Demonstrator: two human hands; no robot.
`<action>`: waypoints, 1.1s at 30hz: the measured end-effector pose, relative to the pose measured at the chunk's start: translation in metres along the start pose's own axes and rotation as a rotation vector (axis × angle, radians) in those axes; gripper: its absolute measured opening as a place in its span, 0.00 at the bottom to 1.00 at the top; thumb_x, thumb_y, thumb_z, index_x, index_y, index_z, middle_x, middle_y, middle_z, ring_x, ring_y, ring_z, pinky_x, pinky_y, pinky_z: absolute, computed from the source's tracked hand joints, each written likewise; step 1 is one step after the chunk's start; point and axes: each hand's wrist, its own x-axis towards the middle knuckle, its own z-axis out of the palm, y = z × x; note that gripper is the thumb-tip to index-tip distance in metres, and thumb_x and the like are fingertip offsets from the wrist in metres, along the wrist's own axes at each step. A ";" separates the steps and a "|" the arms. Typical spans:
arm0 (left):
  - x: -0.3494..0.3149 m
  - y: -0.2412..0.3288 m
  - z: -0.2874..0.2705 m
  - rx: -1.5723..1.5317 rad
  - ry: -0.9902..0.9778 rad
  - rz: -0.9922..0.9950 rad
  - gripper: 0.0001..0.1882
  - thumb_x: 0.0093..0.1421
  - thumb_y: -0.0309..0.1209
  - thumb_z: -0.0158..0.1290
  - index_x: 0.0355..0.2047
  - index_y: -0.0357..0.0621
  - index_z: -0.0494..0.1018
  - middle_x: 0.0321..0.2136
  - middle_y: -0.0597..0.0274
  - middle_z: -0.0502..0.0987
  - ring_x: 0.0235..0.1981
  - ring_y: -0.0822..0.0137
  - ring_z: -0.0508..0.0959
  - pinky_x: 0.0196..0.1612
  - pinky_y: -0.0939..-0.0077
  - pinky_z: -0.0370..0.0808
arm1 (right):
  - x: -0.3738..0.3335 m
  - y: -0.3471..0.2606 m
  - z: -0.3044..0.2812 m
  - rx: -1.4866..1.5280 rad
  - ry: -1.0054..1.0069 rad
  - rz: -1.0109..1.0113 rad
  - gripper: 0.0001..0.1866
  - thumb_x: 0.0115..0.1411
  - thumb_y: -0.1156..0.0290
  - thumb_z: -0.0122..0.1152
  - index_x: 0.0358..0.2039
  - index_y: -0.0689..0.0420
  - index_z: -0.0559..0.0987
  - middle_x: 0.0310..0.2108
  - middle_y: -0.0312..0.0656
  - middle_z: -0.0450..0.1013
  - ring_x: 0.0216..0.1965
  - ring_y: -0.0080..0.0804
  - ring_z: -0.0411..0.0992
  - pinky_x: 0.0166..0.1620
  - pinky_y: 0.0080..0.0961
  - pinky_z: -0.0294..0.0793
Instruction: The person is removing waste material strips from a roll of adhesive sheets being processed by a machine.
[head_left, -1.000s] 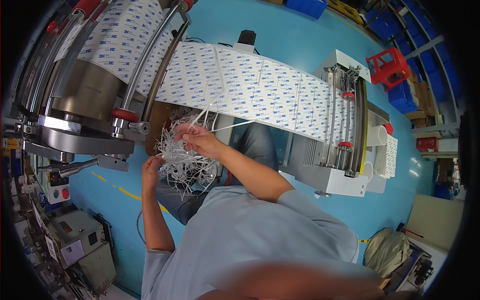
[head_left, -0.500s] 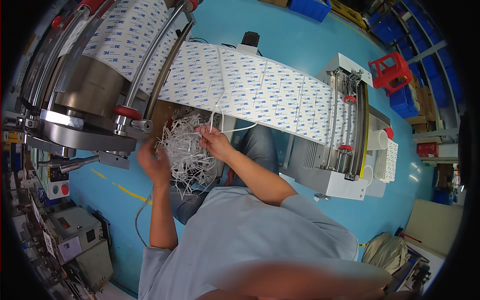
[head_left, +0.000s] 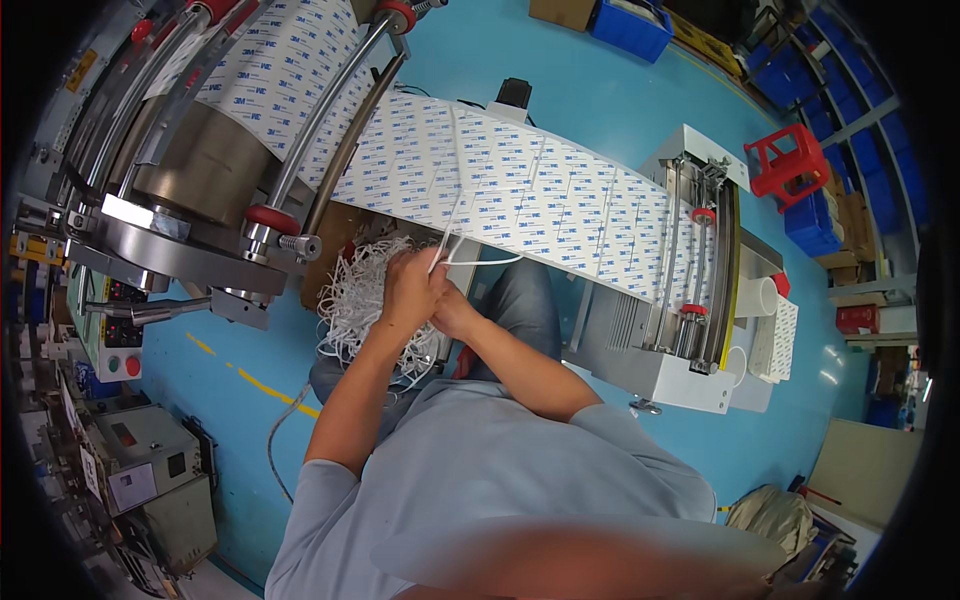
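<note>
My left hand (head_left: 408,288) is closed around a narrow white strip (head_left: 441,247) just in front of the web's near edge. The strip runs up onto a wide white web with blue print (head_left: 500,195), and a loop of it (head_left: 495,262) curves off to the right. Right beside it, my right hand (head_left: 456,314) is closed too, its fingertips partly hidden behind the left, so what they pinch does not show. A tangled heap of thin white strips (head_left: 350,305) lies to the left of and beneath my hands, above my lap.
Metal rollers (head_left: 325,120) and a large steel drum (head_left: 195,170) stand at left. A roller unit (head_left: 690,265) carries the web's right end. A red stool (head_left: 787,162) and blue bins (head_left: 635,30) sit farther off. A cable (head_left: 275,440) lies on the floor.
My left hand has moved right from the heap's left side to the strip beside my right hand. My right hand has shifted slightly down and right. The view has shifted a little.
</note>
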 end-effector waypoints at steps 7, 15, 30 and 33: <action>-0.005 -0.019 -0.018 -0.292 0.006 0.000 0.08 0.55 0.29 0.50 0.32 0.39 0.74 0.23 0.55 0.73 0.26 0.63 0.73 0.31 0.74 0.69 | -0.007 -0.012 -0.012 0.327 -0.129 0.163 0.13 0.58 0.76 0.53 0.44 0.56 0.72 0.35 0.30 0.71 0.31 0.16 0.68 0.36 0.15 0.68; -0.029 -0.047 -0.061 -0.380 -0.193 -0.193 0.11 0.57 0.32 0.50 0.35 0.38 0.75 0.25 0.56 0.73 0.26 0.66 0.73 0.30 0.75 0.68 | -0.009 0.020 -0.013 -0.003 -0.027 0.259 0.16 0.57 0.73 0.57 0.46 0.55 0.71 0.39 0.32 0.71 0.28 0.15 0.63 0.33 0.13 0.65; -0.084 -0.089 -0.059 -0.708 -0.316 -0.638 0.11 0.60 0.29 0.47 0.40 0.36 0.74 0.22 0.67 0.73 0.28 0.78 0.70 0.35 0.84 0.66 | -0.004 -0.081 0.005 0.321 -0.306 0.002 0.20 0.58 0.75 0.53 0.52 0.54 0.66 0.46 0.43 0.69 0.33 0.18 0.69 0.36 0.15 0.70; -0.076 -0.068 -0.042 -0.749 -0.160 -0.679 0.14 0.59 0.29 0.49 0.44 0.36 0.71 0.27 0.65 0.74 0.33 0.76 0.72 0.38 0.83 0.67 | -0.015 -0.073 -0.023 0.383 -0.146 0.062 0.11 0.60 0.72 0.52 0.43 0.56 0.71 0.39 0.43 0.72 0.29 0.19 0.70 0.33 0.14 0.70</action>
